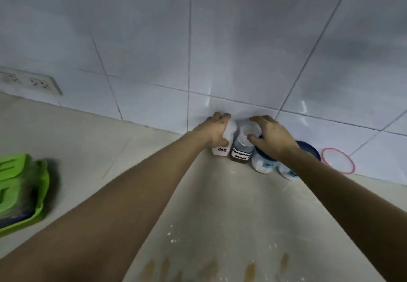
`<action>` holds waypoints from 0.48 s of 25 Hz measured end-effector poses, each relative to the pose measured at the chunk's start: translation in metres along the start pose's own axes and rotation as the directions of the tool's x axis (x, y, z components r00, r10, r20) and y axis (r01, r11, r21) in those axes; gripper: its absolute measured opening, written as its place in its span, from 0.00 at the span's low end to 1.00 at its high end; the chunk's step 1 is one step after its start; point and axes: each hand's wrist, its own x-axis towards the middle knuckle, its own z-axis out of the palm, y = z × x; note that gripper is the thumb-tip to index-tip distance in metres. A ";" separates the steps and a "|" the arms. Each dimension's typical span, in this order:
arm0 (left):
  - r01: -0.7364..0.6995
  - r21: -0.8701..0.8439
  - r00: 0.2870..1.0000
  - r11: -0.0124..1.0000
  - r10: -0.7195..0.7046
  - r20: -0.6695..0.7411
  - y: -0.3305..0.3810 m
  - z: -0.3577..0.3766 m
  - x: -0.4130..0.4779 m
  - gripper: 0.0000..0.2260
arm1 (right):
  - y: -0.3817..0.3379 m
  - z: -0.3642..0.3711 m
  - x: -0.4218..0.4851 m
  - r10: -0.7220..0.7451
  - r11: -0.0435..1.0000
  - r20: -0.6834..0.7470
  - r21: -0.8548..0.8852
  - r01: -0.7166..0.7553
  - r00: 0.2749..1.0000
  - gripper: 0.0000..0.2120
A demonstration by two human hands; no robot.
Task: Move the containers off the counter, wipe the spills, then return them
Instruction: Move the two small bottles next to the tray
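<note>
Several containers stand in a row against the tiled wall. My left hand (217, 130) is wrapped around the white salt container (222, 147) at the row's left end. My right hand (272, 137) rests over the white cap of the brown seasoning sauce bottle (241, 151), fingers curled around it. To the right stand two white jars with blue lids (264, 165) (290, 172), partly hidden by my right forearm. Brown spill stains (250, 270) and white powder specks (172, 237) mark the counter (231, 204) near its front edge.
A green dish holder (21, 190) sits on the counter at the far left. A clear lid with a red ring (338, 160) leans at the wall to the right of the jars. A wall socket (30, 82) is at the upper left.
</note>
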 end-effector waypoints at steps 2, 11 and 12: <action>0.005 0.057 1.000 0.998 -0.004 -0.021 0.006 0.007 0.006 0.35 | -0.004 0.011 0.006 -0.005 1.000 0.048 0.003 0.005 0.999 0.26; 0.036 0.092 0.983 0.995 -0.019 -0.181 -0.024 -0.013 -0.036 0.23 | -0.016 0.019 0.011 -0.165 0.986 0.034 -0.023 0.166 0.986 0.24; 0.048 0.079 0.980 0.996 -0.032 -0.194 -0.038 -0.025 -0.048 0.23 | -0.025 0.017 0.013 -0.152 0.988 0.023 0.027 0.151 0.988 0.23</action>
